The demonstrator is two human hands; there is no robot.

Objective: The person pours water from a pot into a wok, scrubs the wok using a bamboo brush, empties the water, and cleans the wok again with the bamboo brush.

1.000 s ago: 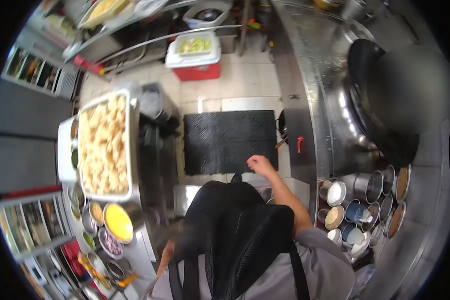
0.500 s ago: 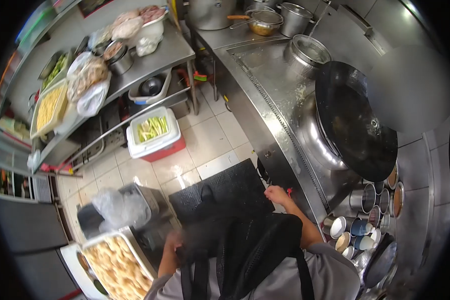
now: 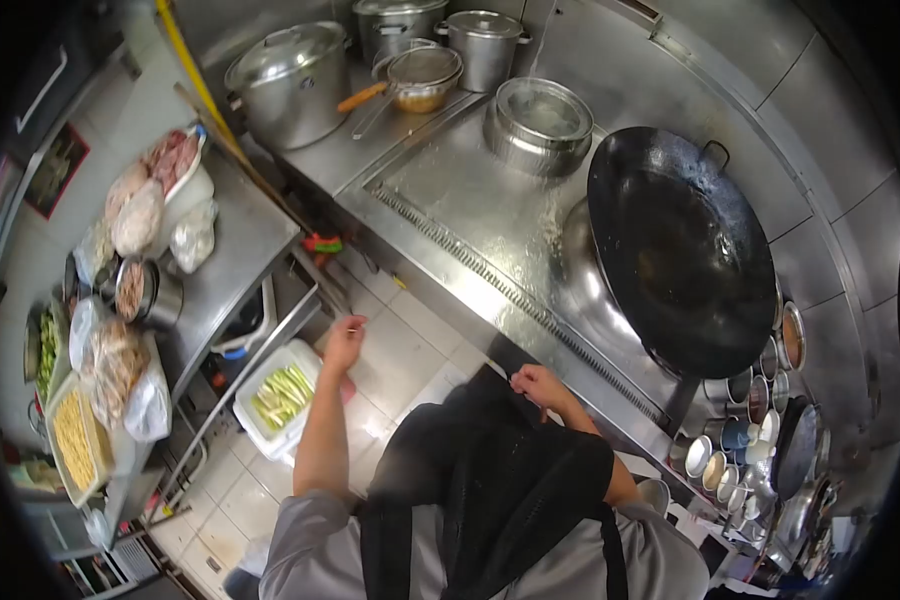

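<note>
My left hand (image 3: 344, 343) is stretched forward above the tiled floor, between the steel table and the stove, its fingers curled together. Whatever it may hold is too small to make out. Just below it stands a white tub of cut green vegetables (image 3: 281, 398). My right hand (image 3: 538, 386) is closed beside the stove's front edge, close to my black apron (image 3: 490, 470). Its curled fingers hide anything inside. A large black wok (image 3: 680, 260) sits tilted over a shiny steel burner ring (image 3: 592, 275), beyond my right hand.
The steel stove top (image 3: 450, 200) runs diagonally ahead, with a lidded pot (image 3: 290, 85), an orange-handled strainer (image 3: 425, 68) and a steel basin (image 3: 540, 125) at the back. Seasoning containers (image 3: 715, 470) crowd the right. The left table (image 3: 235, 235) bears bagged meat and a noodle tray (image 3: 73, 435).
My view has swung left and tilted toward the stove. My left hand has risen from low beside my body to reach forward. The right hand stays closed by the stove edge.
</note>
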